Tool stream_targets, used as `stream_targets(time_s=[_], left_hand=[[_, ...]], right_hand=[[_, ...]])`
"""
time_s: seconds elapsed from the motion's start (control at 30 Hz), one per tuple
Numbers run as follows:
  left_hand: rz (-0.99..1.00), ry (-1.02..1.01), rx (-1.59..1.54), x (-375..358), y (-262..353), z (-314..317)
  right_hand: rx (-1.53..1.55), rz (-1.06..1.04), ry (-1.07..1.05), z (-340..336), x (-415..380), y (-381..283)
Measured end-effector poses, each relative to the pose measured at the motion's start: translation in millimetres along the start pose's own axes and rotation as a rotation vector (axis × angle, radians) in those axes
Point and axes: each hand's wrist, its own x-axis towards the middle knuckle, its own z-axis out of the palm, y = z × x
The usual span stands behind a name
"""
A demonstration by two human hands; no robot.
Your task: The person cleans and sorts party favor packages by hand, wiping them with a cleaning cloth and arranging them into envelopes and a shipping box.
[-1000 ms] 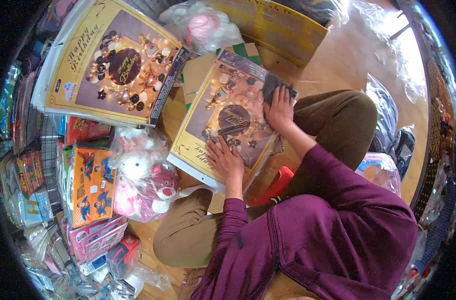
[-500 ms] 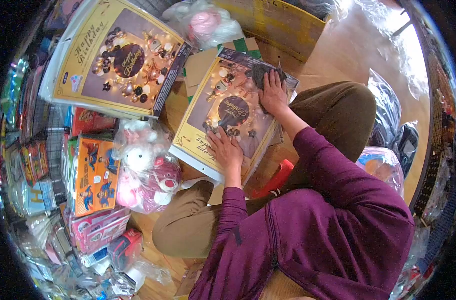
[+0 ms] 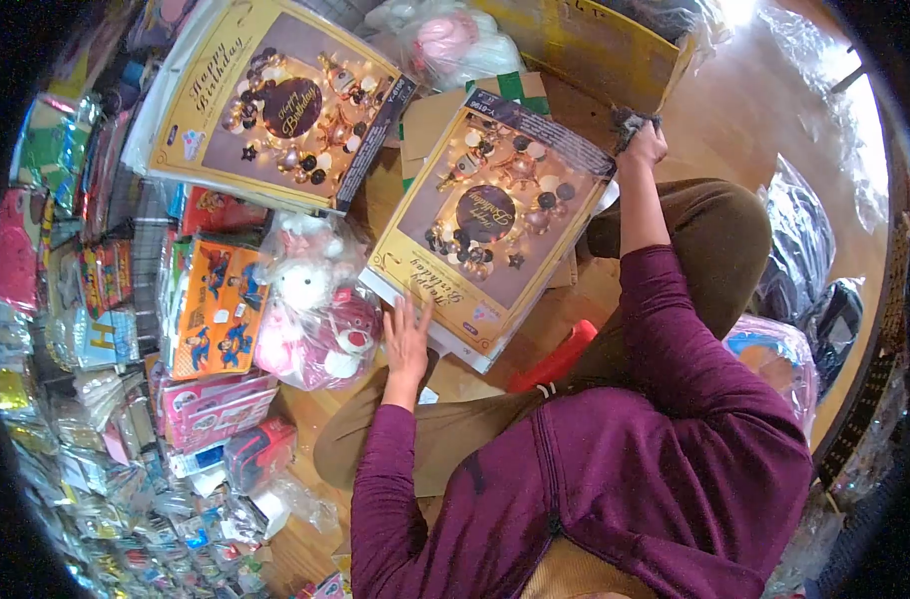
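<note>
A flat "Happy Birthday" balloon pack (image 3: 485,215) lies in front of me at a slant, its yellow border and dark printed strip showing. My left hand (image 3: 407,341) has its fingers spread, with the fingertips right at the pack's near-left edge. Bunched in the closed fingers of my right hand (image 3: 645,148) is a dark grey cloth (image 3: 627,124), just off the pack's far-right corner. To the left rests a stack of similar packs (image 3: 280,110) in clear plastic. A piece of cardboard with green tape (image 3: 430,125) lies partly under the front pack.
Bagged plush toys (image 3: 320,309) and an orange printed pouch (image 3: 216,309) stand on the left, beside many small packaged goods. At the back is a yellow-taped box (image 3: 575,50). A red object (image 3: 560,354) lies by my legs; dark items in plastic (image 3: 794,240) are at the right.
My right hand has lifted off the pack with the cloth and moved right, past its corner. My left hand has slid back from the pack's face to its near edge. The view has shifted slightly.
</note>
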Motion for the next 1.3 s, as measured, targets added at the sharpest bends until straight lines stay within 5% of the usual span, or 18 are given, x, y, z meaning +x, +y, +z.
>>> stream_targets(time_s=[0.07, 0.27, 0.43, 0.57, 0.63, 0.7, 0.77, 0.9, 0.93, 1.0, 1.13, 1.3], left_hand=[[0.102, -0.020, 0.137, -1.5, -4.6, 15.7], [0.267, 0.043, -0.170, 20.2, -9.6, -0.8], [0.338, 0.311, -0.246, 53.0, -23.0, -94.2], [0.334, 0.711, -0.255, 106.5, -16.5, -192.1], [0.129, 0.723, -0.190, 118.7, -11.9, -272.1], [0.131, 1.078, -0.401, 136.0, -20.2, -295.0], [-0.221, 0.973, -0.715, 131.0, -32.0, -305.6], [-0.712, 0.815, -1.218, 136.5, -46.0, -257.4], [-0.822, 0.666, -1.309, 139.0, -65.1, -216.5], [-0.823, 0.763, -1.334, 144.8, -81.8, -113.9], [-1.127, 0.513, -1.730, 128.0, -37.2, 2.8], [-1.237, 0.342, -1.888, 90.3, -0.3, 49.3]], right_hand=[[0.012, 0.040, 0.014, 6.9, -11.3, -3.8], [0.074, 0.113, 0.049, 20.0, -26.4, -25.5], [0.221, 0.030, -0.037, 13.6, -1.6, -17.0], [0.263, -0.086, -0.104, 30.4, -28.2, -84.8], [0.238, -0.184, -0.151, 32.9, -14.3, -93.3], [0.228, -0.268, -0.003, 38.7, -29.3, -122.6], [0.269, -0.249, -0.019, 45.5, -41.7, -136.8], [0.248, -0.219, -0.128, 46.2, -50.9, -130.1], [0.245, -0.219, -0.134, 46.8, -51.2, -125.9], [0.102, -0.187, -0.259, 49.2, -52.9, -116.1], [-0.178, -0.100, -0.438, 55.4, -77.6, -84.1], [-0.955, -0.588, -0.988, 31.3, -143.5, -34.4]])
